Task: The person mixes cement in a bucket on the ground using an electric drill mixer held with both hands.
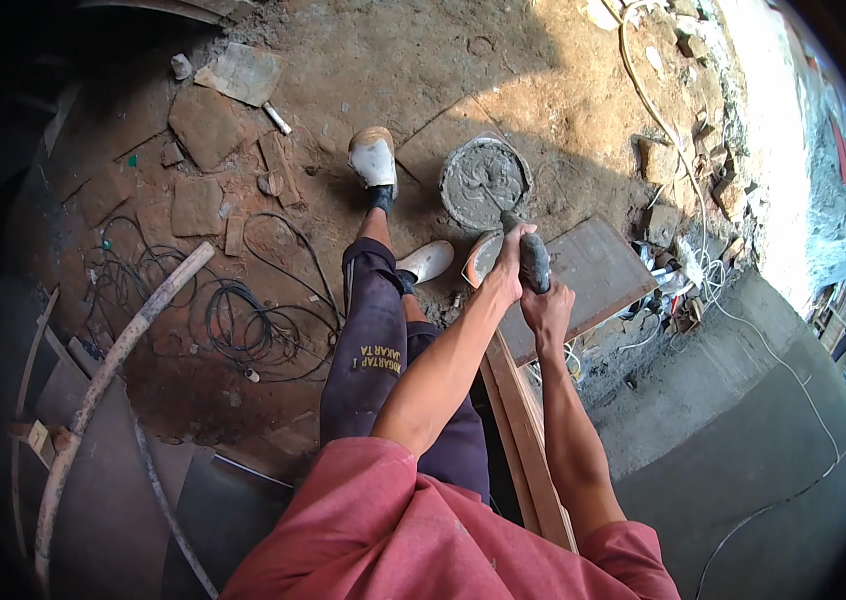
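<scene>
Both my hands grip a dark, cement-smeared drill (535, 262), whose thin shaft reaches into the wet grey mortar (488, 178). That mortar fills a round bucket (446, 200) on the dirt floor, with swirl marks on its surface. My left hand (511, 262) is closed round the front part of the drill, nearest the bucket. Closed on the rear end is my right hand (549, 303), partly hiding it. An orange-rimmed item with a pale inside (484, 257) lies just below the bucket, beside my left hand.
A flat board (593, 268) lies right of my hands, with long planks (521, 430) below. Tangled black cable (243, 320) spreads on the left near a wooden pole (123, 350). A pale hose (648, 95) runs past rubble at the right. My shoes (373, 160) stand left of the bucket.
</scene>
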Demonstrator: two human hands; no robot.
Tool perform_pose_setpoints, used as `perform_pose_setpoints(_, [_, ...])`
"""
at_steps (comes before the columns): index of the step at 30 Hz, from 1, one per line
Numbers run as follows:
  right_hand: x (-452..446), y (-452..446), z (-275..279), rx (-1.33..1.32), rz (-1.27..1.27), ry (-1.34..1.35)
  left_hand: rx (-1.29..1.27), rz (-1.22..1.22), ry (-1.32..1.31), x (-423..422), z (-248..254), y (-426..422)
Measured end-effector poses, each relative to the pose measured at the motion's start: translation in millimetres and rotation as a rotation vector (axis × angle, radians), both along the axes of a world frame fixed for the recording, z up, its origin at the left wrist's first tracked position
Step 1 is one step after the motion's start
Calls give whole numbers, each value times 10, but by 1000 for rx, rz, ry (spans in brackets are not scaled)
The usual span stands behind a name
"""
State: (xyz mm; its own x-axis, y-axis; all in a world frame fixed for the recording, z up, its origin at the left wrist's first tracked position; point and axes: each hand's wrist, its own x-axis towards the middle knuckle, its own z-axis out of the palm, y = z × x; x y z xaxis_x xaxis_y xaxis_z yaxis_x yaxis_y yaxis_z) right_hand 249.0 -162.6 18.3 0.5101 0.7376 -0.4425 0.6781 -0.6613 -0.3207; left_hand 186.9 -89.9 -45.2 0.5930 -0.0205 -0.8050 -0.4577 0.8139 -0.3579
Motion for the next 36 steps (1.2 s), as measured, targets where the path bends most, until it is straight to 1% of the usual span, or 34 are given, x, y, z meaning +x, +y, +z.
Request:
perform_pose_setpoints(5, [3,12,6,-2,2,5,26,4,3,20,-60,-22])
perform_pose_setpoints(7, [-20,0,0,-4,-42,6,14,-7,11,0,-43,-15])
perform_pose_setpoints(14, [-19,25,10,18,-70,30,9,-20,76,35,37,32])
perform_pose_setpoints(17, [16,38,28,-33,-70,19,40,-21,14,54,-87,-36])
perform_pose_setpoints(20, [17,67,43,-69,-73,23,17,-37,54,61,47,46])
perform_pose_setpoints(22, [3,76,39,-93,-98,26,26,-25,48,47,35,56])
perform_pose_setpoints(29, [-28,107,64,-71,-74,35,28,-25,4,-27,69,95])
perform_pose_setpoints(36, [-30,124,103,-69,-97,37,-21,-67,40,5,37,96])
